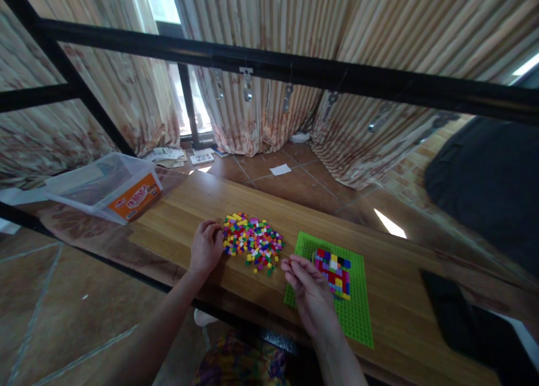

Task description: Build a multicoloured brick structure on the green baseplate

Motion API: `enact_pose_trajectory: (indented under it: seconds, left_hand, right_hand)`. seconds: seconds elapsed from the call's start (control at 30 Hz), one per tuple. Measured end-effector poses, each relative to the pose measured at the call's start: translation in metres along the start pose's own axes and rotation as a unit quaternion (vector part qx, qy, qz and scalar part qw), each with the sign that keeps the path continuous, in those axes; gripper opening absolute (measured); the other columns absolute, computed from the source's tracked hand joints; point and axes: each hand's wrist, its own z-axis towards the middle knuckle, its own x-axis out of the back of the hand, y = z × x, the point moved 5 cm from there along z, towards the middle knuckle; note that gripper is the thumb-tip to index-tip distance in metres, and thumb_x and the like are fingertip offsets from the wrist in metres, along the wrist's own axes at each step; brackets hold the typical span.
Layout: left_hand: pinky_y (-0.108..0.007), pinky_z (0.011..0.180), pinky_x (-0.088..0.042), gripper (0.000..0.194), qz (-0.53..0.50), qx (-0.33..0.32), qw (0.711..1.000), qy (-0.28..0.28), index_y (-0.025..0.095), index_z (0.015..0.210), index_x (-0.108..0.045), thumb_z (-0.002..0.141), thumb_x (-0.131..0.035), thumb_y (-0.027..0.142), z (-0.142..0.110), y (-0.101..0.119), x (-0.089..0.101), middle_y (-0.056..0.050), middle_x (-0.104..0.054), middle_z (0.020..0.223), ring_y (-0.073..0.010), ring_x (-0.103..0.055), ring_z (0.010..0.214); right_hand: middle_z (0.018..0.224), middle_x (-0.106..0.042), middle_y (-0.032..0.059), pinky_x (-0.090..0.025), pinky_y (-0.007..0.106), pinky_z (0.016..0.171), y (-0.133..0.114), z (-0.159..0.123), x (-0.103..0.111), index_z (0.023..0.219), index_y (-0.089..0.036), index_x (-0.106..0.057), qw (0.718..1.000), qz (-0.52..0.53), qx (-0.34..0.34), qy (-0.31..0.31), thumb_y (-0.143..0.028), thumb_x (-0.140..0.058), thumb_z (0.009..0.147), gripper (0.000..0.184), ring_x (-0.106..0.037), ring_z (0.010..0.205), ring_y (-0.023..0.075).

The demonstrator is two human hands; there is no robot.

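Observation:
Small, many-coloured building bricks (252,240) lie in a loose pile on the wooden board. At the pile's left edge rests my left hand (206,248), fingers curled and tips close to the bricks; whatever they may hold is hidden. My right hand (309,287) is closed in a pinch just right of the pile, over the left side of a green studded baseplate (357,318). A tiny reddish brick (290,260) shows faintly at its fingertips. On the baseplate sits a built block of bricks (334,271) in red, blue, purple and yellow, partly covered by my right hand.
A clear plastic box (101,189) with an orange label stands at the left. Beyond the wooden board (236,195) a black metal rail (269,66) with hanging metal clips crosses the view before curtains (269,26). A dark flat object (448,304) lies at the right.

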Motion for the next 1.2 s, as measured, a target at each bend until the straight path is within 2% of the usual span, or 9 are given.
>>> enact_pose_trajectory:
  seconds: [0.23, 0.33, 0.43, 0.57, 0.67, 0.77, 0.97, 1.03, 1.2]
  left_hand:
    - [-0.04, 0.09, -0.051, 0.027, 0.012, -0.004, 1.0, -0.002, 0.015, 0.09, -0.067, 0.084, -0.046, 0.031, 0.002, -0.002, 0.0, -0.012, -0.061, 0.108, -0.0253, -0.061, 0.099]
    - [-0.04, 0.091, -0.051, 0.029, 0.021, -0.008, 1.0, -0.007, 0.015, 0.089, -0.067, 0.084, -0.045, 0.032, 0.003, -0.002, 0.0, -0.013, -0.061, 0.107, -0.0258, -0.061, 0.1]
    - [-0.04, 0.091, -0.051, 0.029, 0.031, -0.011, 0.999, -0.008, 0.015, 0.09, -0.068, 0.084, -0.046, 0.033, 0.004, -0.003, 0.0, -0.013, -0.061, 0.108, -0.0259, -0.061, 0.101]
    - [-0.04, 0.09, -0.051, 0.029, 0.042, -0.015, 0.999, -0.004, 0.015, 0.09, -0.068, 0.084, -0.046, 0.034, 0.004, -0.005, -0.001, -0.012, -0.062, 0.108, -0.0255, -0.061, 0.099]
    - [-0.039, 0.09, -0.051, 0.03, 0.048, -0.015, 0.999, -0.007, 0.015, 0.09, -0.068, 0.084, -0.046, 0.035, 0.005, -0.007, -0.002, -0.012, -0.062, 0.108, -0.0256, -0.061, 0.099]
    - [-0.04, 0.092, -0.05, 0.032, 0.048, -0.018, 0.999, -0.009, 0.015, 0.089, -0.068, 0.084, -0.045, 0.036, 0.005, -0.007, -0.001, -0.012, -0.062, 0.107, -0.0261, -0.06, 0.101]
    - [-0.04, 0.093, -0.05, 0.033, 0.057, -0.029, 0.998, -0.006, 0.015, 0.087, -0.068, 0.084, -0.043, 0.036, 0.006, -0.002, 0.001, -0.013, -0.062, 0.107, -0.026, -0.06, 0.1]
    - [-0.04, 0.092, -0.05, 0.033, 0.058, -0.031, 0.998, -0.007, 0.014, 0.087, -0.068, 0.084, -0.043, 0.036, 0.006, -0.001, 0.001, -0.013, -0.062, 0.106, -0.0263, -0.06, 0.1]
    - [-0.04, 0.092, -0.05, 0.032, 0.057, -0.017, 0.998, -0.011, 0.015, 0.088, -0.067, 0.083, -0.044, 0.036, 0.006, -0.002, 0.001, -0.013, -0.062, 0.11, -0.0264, -0.06, 0.1]
  right_hand:
    - [0.078, -0.072, 0.0032, -0.055, 0.023, 0.056, -0.017, -0.011, 0.004, 0.089, -0.018, -0.071, 0.992, -0.108, 0.07, 0.015, -0.04, -0.08, 0.066, 0.033, -0.067, 0.064, 0.0129]
    - [0.068, -0.067, 0.0, -0.051, 0.022, 0.048, -0.034, -0.014, 0.018, 0.09, -0.017, -0.069, 0.979, -0.157, 0.128, 0.036, -0.045, -0.075, 0.071, 0.034, -0.061, 0.053, 0.0103]
    - [0.065, -0.064, -0.0008, -0.048, 0.022, 0.044, -0.053, -0.018, 0.042, 0.09, -0.016, -0.067, 0.958, -0.209, 0.184, 0.074, -0.048, -0.069, 0.076, 0.035, -0.056, 0.047, 0.0093]
    - [0.078, -0.07, 0.0047, -0.056, 0.03, 0.057, -0.072, -0.024, 0.079, 0.098, -0.018, -0.06, 0.914, -0.305, 0.228, 0.141, -0.053, -0.062, 0.081, 0.039, -0.066, 0.062, 0.0163]
    - [0.09, -0.072, 0.0087, -0.058, 0.034, 0.067, -0.079, -0.026, 0.096, 0.101, -0.02, -0.054, 0.888, -0.362, 0.236, 0.159, -0.053, -0.056, 0.085, 0.037, -0.07, 0.073, 0.02]
    - [0.092, -0.071, 0.0103, -0.056, 0.035, 0.069, -0.084, -0.023, 0.103, 0.097, -0.021, -0.054, 0.857, -0.419, 0.249, 0.166, -0.052, -0.051, 0.088, 0.033, -0.069, 0.078, 0.0215]
    - [0.085, -0.067, 0.0059, -0.048, 0.03, 0.066, -0.086, -0.009, 0.109, 0.089, -0.02, -0.064, 0.762, -0.535, 0.3, 0.207, -0.048, -0.053, 0.086, 0.03, -0.061, 0.07, 0.0171]
    - [0.084, -0.066, 0.0053, -0.047, 0.029, 0.064, -0.085, -0.004, 0.109, 0.089, -0.019, -0.066, 0.758, -0.531, 0.317, 0.207, -0.047, -0.054, 0.085, 0.03, -0.057, 0.068, 0.0157]
    - [0.086, -0.068, 0.0066, -0.048, 0.029, 0.067, -0.078, 0.006, 0.109, 0.091, -0.018, -0.067, 0.795, -0.483, 0.315, 0.191, -0.045, -0.054, 0.086, 0.031, -0.059, 0.072, 0.0168]
